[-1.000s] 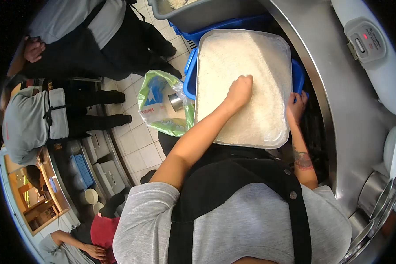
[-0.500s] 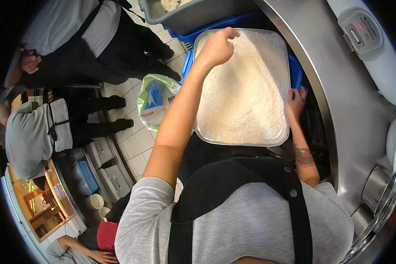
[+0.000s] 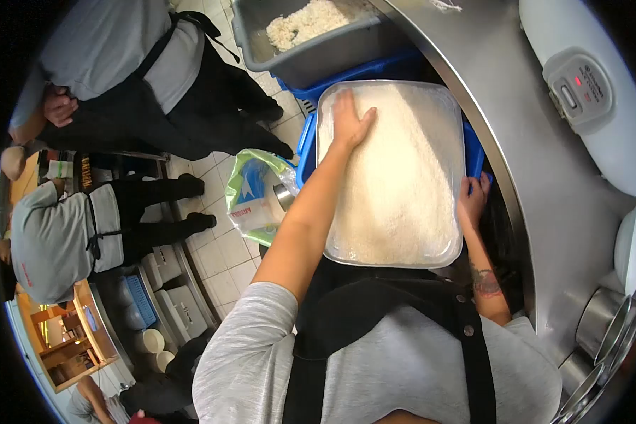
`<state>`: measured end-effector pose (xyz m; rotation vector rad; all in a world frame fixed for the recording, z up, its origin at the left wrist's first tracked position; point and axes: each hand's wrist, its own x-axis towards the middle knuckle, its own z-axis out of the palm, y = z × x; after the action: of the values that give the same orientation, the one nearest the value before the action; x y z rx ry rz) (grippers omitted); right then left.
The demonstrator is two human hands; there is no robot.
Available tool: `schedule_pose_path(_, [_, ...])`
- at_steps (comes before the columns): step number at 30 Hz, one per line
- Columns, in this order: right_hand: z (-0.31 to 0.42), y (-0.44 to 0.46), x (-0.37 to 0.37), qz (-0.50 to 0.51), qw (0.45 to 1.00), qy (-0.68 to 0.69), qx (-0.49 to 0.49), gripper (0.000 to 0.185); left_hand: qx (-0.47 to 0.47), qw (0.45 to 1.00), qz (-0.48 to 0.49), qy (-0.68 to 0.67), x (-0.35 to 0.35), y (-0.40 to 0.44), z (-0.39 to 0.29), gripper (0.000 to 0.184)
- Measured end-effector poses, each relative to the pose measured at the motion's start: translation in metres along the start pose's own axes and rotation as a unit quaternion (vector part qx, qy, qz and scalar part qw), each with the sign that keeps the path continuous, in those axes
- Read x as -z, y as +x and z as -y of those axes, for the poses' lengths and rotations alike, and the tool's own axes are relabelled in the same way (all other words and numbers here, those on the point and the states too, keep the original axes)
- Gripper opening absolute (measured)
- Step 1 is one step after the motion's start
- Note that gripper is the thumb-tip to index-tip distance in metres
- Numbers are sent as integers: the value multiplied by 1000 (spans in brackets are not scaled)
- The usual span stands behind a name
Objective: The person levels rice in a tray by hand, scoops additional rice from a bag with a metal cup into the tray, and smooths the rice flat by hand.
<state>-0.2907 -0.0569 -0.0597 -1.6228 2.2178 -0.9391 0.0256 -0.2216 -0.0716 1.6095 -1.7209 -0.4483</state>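
Your left hand (image 3: 351, 120) is flattened, with the palm turned down and the thumb standing apart from the other fingers, at the upper left part of the rice (image 3: 396, 184). No object is seen in its grasp. The fingertips are blurred, so I cannot tell whether they press into the grains or pass just over them. The rice lies in a wide clear tray (image 3: 431, 263), in the upper middle of the frame, and it reaches close to the walls on all sides.

Your right hand (image 3: 473, 201) is at the right side of this tray, with the fingers curled around the edge of a blue bin (image 3: 475, 152). This bin shows beneath the tray, on its left and right sides.

To the left of the tray, near your left forearm, stands a green and white bag (image 3: 253, 180) with its mouth wide, and a metal cup (image 3: 283, 196) is inside it, partly hidden. At the top of the frame a grey tub (image 3: 339, 58) contains white clumps (image 3: 307, 25). Along the right side of the frame curves a steel table (image 3: 530, 155), which carries a white cooker (image 3: 572, 85) with a small red light. At the upper left stands another person (image 3: 113, 56), turned sideways in the view.
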Motion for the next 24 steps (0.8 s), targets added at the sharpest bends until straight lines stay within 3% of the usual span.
schedule_pose_path(2, [2,-1,0,-6,1000,-7,-1,27,-41,997,21,-57,-10,13,-10,77])
schedule_pose_path(8, [-12,1,-10,-15,1000,-5,11,27,-124,990,61,3,-10,-37,-69,45])
schedule_pose_path(11, [-11,0,-9,-18,999,-12,23,26,-19,985,170,14,7,-74,-101,33])
schedule_pose_path(13, [-6,2,-7,-17,1000,-16,21,26,3,980,196,-17,13,-87,-101,29])
schedule_pose_path(18, [0,2,-4,-15,1000,-21,7,26,-5,979,201,-45,61,-52,-107,34])
schedule_pose_path(19, [1,3,-3,-12,1000,-20,6,26,-69,980,179,-50,74,-40,-109,35])
schedule_pose_path(20, [2,3,-2,-9,1000,-18,5,26,58,964,250,-63,105,-25,-137,35])
schedule_pose_path(21, [2,3,-1,-7,1000,-17,4,26,-43,980,190,-44,104,-16,-127,36])
schedule_pose_path(24, [9,4,1,3,999,19,-34,26,-48,982,180,-28,134,3,-150,39])
